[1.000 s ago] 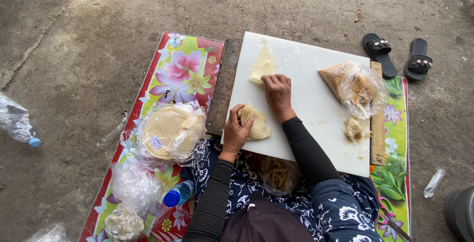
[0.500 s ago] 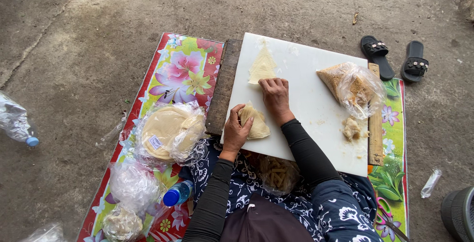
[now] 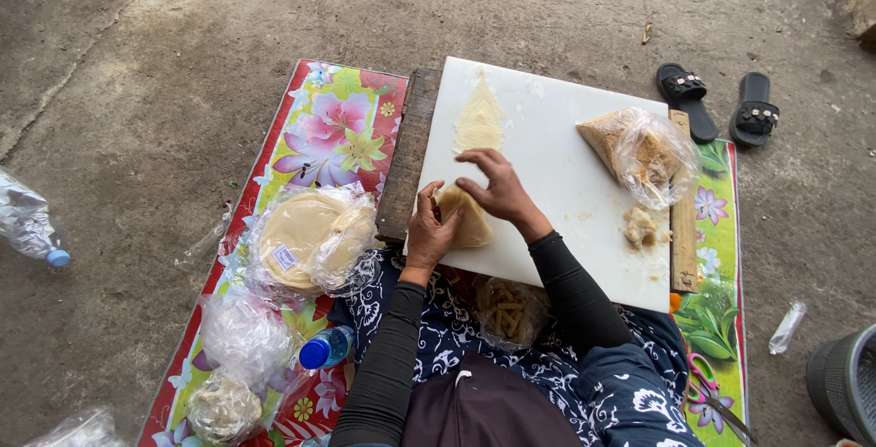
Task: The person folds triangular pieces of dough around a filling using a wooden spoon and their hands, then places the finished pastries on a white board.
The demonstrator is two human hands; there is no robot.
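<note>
A floral mat [image 3: 333,128] is spread on the concrete floor, and a white cutting board [image 3: 557,160] is laid across it over two wooden slats. At about three o'clock on the board, a plastic bag of filling [image 3: 650,157] is seen, with a small lump of filling [image 3: 639,225] just below it. At nine o'clock from the board, a bagged stack of round wrappers [image 3: 310,237] rests on the mat. A flat triangular wrapper [image 3: 480,121] lies at twelve o'clock on the board. At six o'clock, a folded pastry piece [image 3: 467,219] is pinched between both hands: the left hand [image 3: 429,233] is closed on its left edge, the right hand [image 3: 497,190] is curled over its top.
</note>
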